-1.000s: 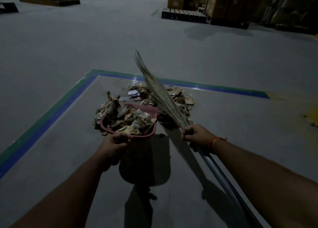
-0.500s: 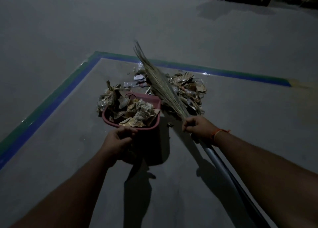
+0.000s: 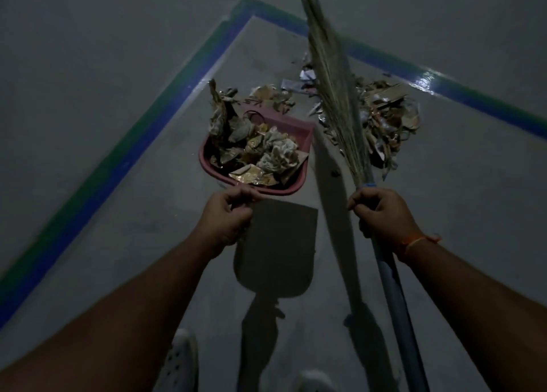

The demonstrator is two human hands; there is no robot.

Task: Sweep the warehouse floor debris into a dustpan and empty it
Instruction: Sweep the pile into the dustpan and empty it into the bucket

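**Dustpan lifted, loaded; second pile outstanding**

Since the earlier frame, your dustpan (image 3: 299, 134) has risen off the floor, its shadow beneath.

Head view: your left hand (image 3: 229, 218) curls round its handle, level so scraps stay in. Your right hand (image 3: 381, 214) grips the broom (image 3: 337, 95), bristles raised above the remaining debris (image 3: 387, 119).

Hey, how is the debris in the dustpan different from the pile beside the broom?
The debris in the dustpan is heaped inside the pink dustpan, which the left hand holds; the loose debris pile lies spread on the floor behind the broom. Both are crumpled paper and cardboard scraps.
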